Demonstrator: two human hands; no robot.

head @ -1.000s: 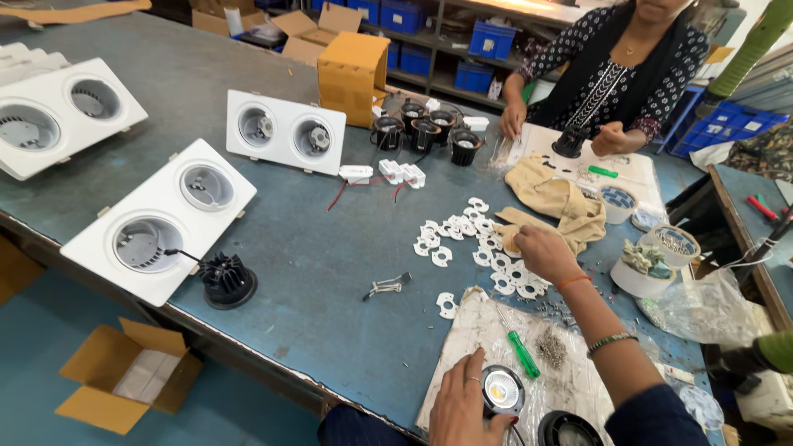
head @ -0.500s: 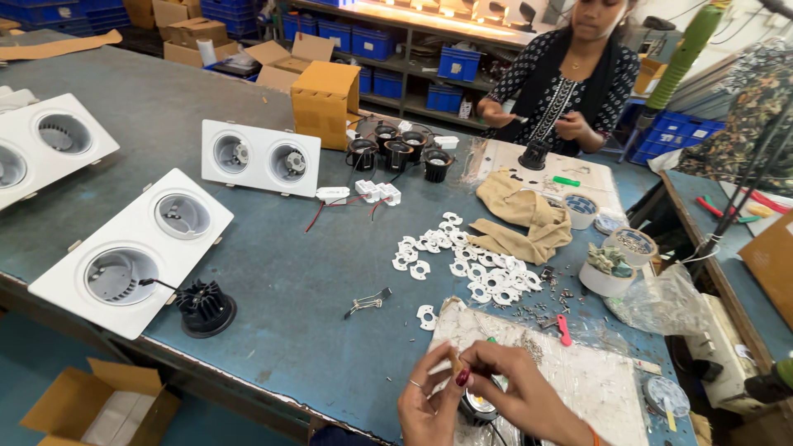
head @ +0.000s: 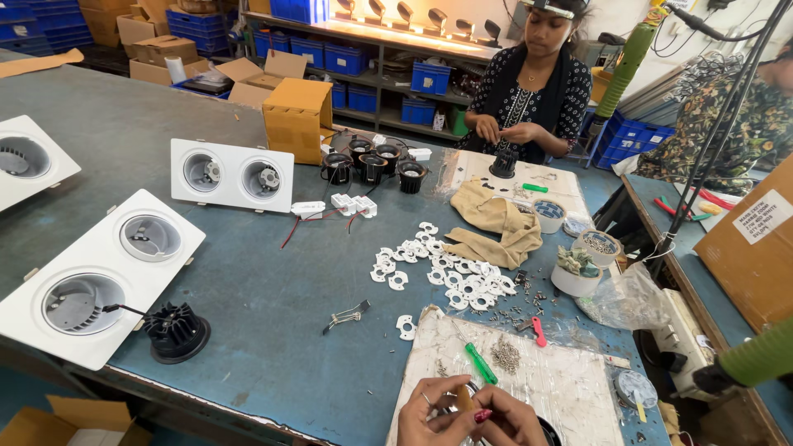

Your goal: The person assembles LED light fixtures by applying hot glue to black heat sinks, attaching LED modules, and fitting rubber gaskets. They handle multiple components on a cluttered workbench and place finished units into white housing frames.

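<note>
Looking down across a blue workbench toward the bottom edge of the frame, where both hands met over a stained white mat.

Left hand curled, fingertips pinched on a small tan part. Right hand pressed close against it from the other side, fingers bent in on the same part. Just under the right hand, showed only the rim of a dark round lamp body; could not tell how the part met it.

Judged as a fitting step: seating the small tan part by fingertip, no tool taken up. Called next for a steady pinch and careful lining-up, with one hand freed only once the piece sat firm.

Lay just above the hands, middle-low in the frame: a green-handled screwdriver and a heap of loose screws. Further up, centre: a scatter of white ring plates. Lower left: a black finned heat sink wired to a white twin downlight housing. Top centre: another person seated opposite, their hands busy with their own piece.
</note>
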